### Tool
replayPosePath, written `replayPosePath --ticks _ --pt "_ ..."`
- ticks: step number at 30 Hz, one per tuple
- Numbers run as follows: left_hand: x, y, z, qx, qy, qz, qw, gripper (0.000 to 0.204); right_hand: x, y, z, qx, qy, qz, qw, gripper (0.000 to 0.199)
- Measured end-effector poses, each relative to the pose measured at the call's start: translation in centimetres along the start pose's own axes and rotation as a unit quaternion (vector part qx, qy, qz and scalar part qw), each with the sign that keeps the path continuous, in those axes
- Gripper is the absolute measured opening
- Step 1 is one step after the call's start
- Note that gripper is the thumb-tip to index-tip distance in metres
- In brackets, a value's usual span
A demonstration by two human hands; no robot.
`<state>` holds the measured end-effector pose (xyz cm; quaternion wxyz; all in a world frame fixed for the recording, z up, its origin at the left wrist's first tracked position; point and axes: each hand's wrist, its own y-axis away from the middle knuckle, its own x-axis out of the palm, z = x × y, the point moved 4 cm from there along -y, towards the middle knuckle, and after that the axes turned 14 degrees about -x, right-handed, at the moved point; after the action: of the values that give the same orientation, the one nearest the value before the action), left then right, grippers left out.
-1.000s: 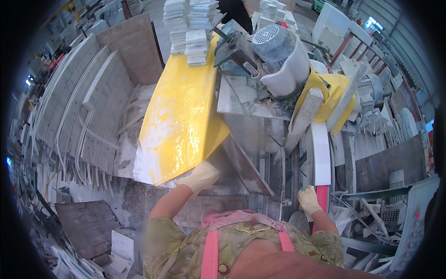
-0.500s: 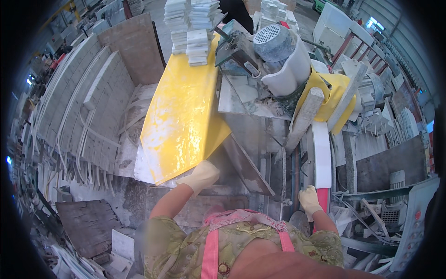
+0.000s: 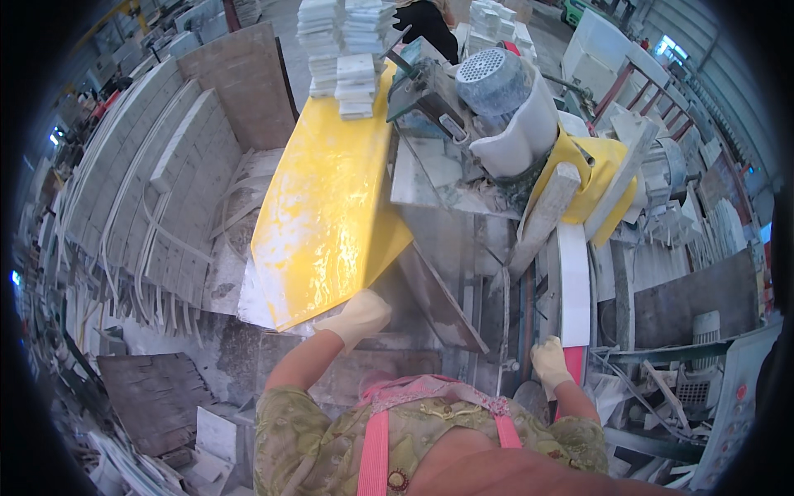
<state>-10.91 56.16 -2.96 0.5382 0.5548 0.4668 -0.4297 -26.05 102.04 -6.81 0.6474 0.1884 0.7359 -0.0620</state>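
Observation:
My left hand, in a cream glove, is closed with its fingers curled, at the near edge of a wet yellow sheet. Whether it grips the sheet cannot be made out. In a matching glove, my right hand is closed beside a red belt; anything inside its fingers is hidden. A long white strip of stone lies on this belt, its near end just ahead of my right hand. The strip's far end passes under a yellow flap on the machine.
Stacks of white slabs stand on the far end of the yellow sheet. A dusty motor rises at the centre back. Long grey-white slabs lean on the left. A control panel stands right. Another person is behind.
The white strip has slid a little toward me along the red belt. My right hand has shifted slightly nearer, and my left hand stays at the yellow sheet's edge.

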Motion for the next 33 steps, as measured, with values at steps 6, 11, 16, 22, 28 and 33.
replayPosePath --ticks 6,11,16,22,28,33 --pt "-0.6 -0.1 -0.3 0.011 -0.025 0.028 0.999 0.014 -0.4 -0.3 0.1 0.015 -0.018 0.036 0.999 0.016" --pt "-0.7 -0.1 -0.2 0.030 -0.057 0.028 0.998 0.014 -1.1 -0.6 0.3 0.031 0.006 0.052 0.998 0.019" --pt "0.4 -0.3 -0.1 0.021 -0.042 0.004 0.999 0.014 -0.9 -0.7 0.1 0.056 -0.070 0.126 0.988 0.023" --pt "0.8 -0.3 0.4 0.014 -0.006 -0.030 0.999 0.028 -1.9 -0.7 0.5 0.052 -0.026 0.066 0.996 0.027" --pt "1.2 -0.4 0.4 0.019 -0.034 -0.019 0.999 0.030 -1.9 -0.6 0.6 0.064 -0.006 0.025 0.998 0.018" --pt "1.1 -0.6 0.4 0.022 -0.033 -0.005 0.999 0.031 -0.7 -0.4 0.5 0.098 -0.030 -0.016 0.995 0.014"
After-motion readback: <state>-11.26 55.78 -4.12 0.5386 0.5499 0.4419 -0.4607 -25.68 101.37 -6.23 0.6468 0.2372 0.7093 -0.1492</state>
